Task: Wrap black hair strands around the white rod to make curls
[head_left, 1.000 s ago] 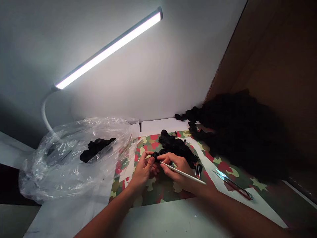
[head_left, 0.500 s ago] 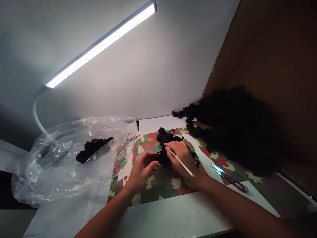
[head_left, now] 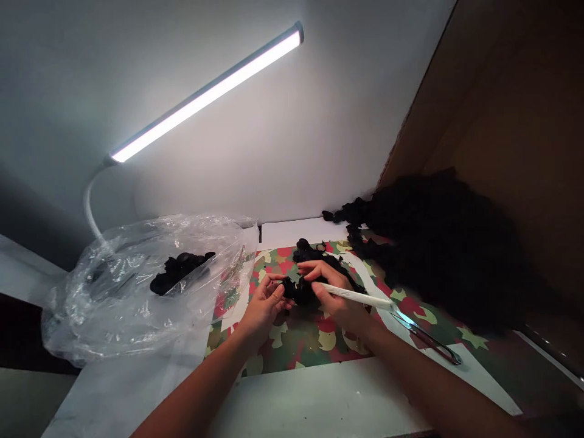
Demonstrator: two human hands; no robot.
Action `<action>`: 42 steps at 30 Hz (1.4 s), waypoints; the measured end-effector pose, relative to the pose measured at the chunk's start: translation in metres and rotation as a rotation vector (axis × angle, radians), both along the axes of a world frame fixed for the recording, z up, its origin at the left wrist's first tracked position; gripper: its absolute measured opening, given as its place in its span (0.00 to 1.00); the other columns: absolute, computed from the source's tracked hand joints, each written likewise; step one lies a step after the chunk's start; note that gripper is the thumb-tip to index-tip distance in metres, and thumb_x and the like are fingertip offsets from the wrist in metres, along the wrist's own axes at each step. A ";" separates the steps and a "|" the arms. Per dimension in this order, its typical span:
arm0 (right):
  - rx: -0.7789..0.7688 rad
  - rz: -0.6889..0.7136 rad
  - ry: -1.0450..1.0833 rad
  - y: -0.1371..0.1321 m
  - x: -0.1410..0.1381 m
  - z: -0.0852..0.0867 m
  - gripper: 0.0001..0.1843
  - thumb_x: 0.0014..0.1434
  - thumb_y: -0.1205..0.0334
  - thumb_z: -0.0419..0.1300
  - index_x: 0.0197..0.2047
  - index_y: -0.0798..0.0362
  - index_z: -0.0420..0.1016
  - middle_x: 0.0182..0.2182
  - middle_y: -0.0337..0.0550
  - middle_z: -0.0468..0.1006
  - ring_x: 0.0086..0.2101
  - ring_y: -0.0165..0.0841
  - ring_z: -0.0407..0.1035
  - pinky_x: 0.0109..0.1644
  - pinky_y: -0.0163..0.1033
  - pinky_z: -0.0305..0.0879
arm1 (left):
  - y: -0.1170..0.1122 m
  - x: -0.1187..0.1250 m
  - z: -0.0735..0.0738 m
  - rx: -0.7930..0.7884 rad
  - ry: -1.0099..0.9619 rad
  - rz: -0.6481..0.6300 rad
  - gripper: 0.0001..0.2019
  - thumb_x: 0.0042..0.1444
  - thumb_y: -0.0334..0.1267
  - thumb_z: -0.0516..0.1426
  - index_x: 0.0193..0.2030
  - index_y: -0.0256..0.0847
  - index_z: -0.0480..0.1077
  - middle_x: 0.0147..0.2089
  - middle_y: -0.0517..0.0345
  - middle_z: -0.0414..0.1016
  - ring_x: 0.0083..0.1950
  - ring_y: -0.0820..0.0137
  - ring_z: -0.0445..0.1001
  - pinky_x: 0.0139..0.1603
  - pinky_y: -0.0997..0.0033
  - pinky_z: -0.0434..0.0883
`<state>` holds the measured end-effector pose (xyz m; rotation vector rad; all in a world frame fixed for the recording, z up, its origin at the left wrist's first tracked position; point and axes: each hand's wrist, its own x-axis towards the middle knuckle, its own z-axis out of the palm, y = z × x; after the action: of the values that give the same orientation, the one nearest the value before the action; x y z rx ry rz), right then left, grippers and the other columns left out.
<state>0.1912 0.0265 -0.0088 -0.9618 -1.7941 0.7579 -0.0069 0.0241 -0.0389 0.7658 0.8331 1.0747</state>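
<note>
My left hand [head_left: 262, 309] is closed, its fingers and thumb pinching the left end of a small black, soft-looking piece [head_left: 301, 292]. My right hand [head_left: 337, 304] holds a slim white stick-like tool [head_left: 365, 297] between thumb and fingers, its long end pointing out to the right. The right fingertips also touch the black piece, and its tool tip is hidden there. Just behind the hands lies a clump of similar black pieces [head_left: 306, 250], partly covered by my right hand. What exactly these pieces are, I cannot make out.
A big black heap [head_left: 438, 249] rises at the right against a cardboard wall [head_left: 506, 103]. Scissors-like snips [head_left: 431, 342] lie right of my right arm. At left, a clear plastic bag [head_left: 114, 310] bears black pieces [head_left: 180, 271]. A lit lamp [head_left: 210, 94] hangs above the patterned sheet [head_left: 283, 359].
The white tool has swung from pointing down toward my wrist to pointing right. My right fingers have shifted on the black piece. The whole view has moved slightly.
</note>
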 end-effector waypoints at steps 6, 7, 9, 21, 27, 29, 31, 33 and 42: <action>0.058 -0.017 -0.347 0.001 -0.008 -0.011 0.14 0.71 0.65 0.47 0.53 0.51 0.70 0.48 0.50 0.78 0.46 0.42 0.72 0.50 0.48 0.62 | -0.003 0.003 -0.005 0.030 0.116 0.015 0.25 0.49 0.52 0.69 0.47 0.42 0.68 0.34 0.62 0.71 0.25 0.77 0.70 0.19 0.81 0.57; 0.066 -0.017 -0.454 0.000 -0.011 -0.013 0.12 0.70 0.65 0.49 0.52 0.52 0.70 0.46 0.50 0.78 0.44 0.42 0.72 0.49 0.47 0.61 | -0.004 0.004 -0.006 0.050 0.144 0.015 0.24 0.49 0.51 0.70 0.46 0.42 0.68 0.34 0.62 0.72 0.26 0.77 0.70 0.20 0.80 0.59; 0.059 -0.029 -0.593 -0.002 -0.017 -0.014 0.08 0.70 0.66 0.50 0.47 0.53 0.70 0.42 0.51 0.78 0.42 0.42 0.70 0.47 0.46 0.60 | -0.006 0.006 -0.006 0.087 0.183 0.021 0.22 0.52 0.50 0.68 0.45 0.41 0.67 0.35 0.61 0.73 0.27 0.76 0.71 0.24 0.78 0.64; -0.003 0.198 -0.610 0.016 -0.011 -0.017 0.14 0.71 0.61 0.51 0.30 0.51 0.61 0.29 0.37 0.72 0.32 0.34 0.65 0.43 0.42 0.56 | -0.002 0.003 -0.008 0.354 0.505 -0.067 0.10 0.54 0.38 0.64 0.38 0.41 0.66 0.34 0.60 0.71 0.35 0.70 0.70 0.35 0.73 0.65; 0.003 0.245 -0.550 0.022 -0.009 -0.020 0.16 0.71 0.64 0.47 0.29 0.51 0.60 0.28 0.35 0.70 0.29 0.31 0.63 0.42 0.40 0.56 | 0.000 0.001 0.003 0.311 0.469 -0.149 0.12 0.47 0.28 0.60 0.35 0.43 0.62 0.30 0.66 0.67 0.28 0.75 0.66 0.28 0.76 0.62; 0.018 0.193 -0.551 0.023 -0.011 -0.025 0.17 0.72 0.64 0.45 0.30 0.51 0.58 0.28 0.36 0.70 0.29 0.32 0.62 0.42 0.41 0.56 | 0.000 0.003 0.007 0.194 0.434 -0.117 0.12 0.45 0.27 0.59 0.34 0.43 0.61 0.27 0.68 0.67 0.24 0.76 0.64 0.24 0.78 0.59; 0.038 0.142 -0.559 0.023 -0.014 -0.030 0.17 0.73 0.64 0.43 0.30 0.50 0.58 0.29 0.38 0.69 0.30 0.33 0.61 0.43 0.42 0.55 | 0.000 0.007 0.008 0.078 0.393 -0.058 0.12 0.43 0.28 0.60 0.33 0.43 0.62 0.24 0.69 0.65 0.21 0.78 0.61 0.20 0.80 0.54; 0.058 0.099 -0.569 0.022 -0.018 -0.035 0.16 0.72 0.65 0.44 0.31 0.50 0.58 0.29 0.39 0.70 0.30 0.34 0.62 0.43 0.42 0.55 | 0.000 0.011 0.007 0.016 0.358 -0.005 0.12 0.43 0.30 0.60 0.32 0.43 0.61 0.21 0.71 0.63 0.18 0.79 0.57 0.18 0.80 0.51; 0.084 -0.018 -0.536 0.015 -0.027 -0.041 0.13 0.71 0.68 0.46 0.32 0.50 0.62 0.30 0.42 0.73 0.32 0.36 0.64 0.42 0.42 0.57 | -0.013 0.009 0.009 0.040 0.295 0.078 0.17 0.47 0.35 0.65 0.30 0.42 0.57 0.23 0.70 0.67 0.20 0.79 0.65 0.21 0.81 0.58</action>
<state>0.1647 0.0414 -0.0493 -1.2000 -2.2496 0.4282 0.0021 0.0108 -0.0297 0.9463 1.1012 1.0648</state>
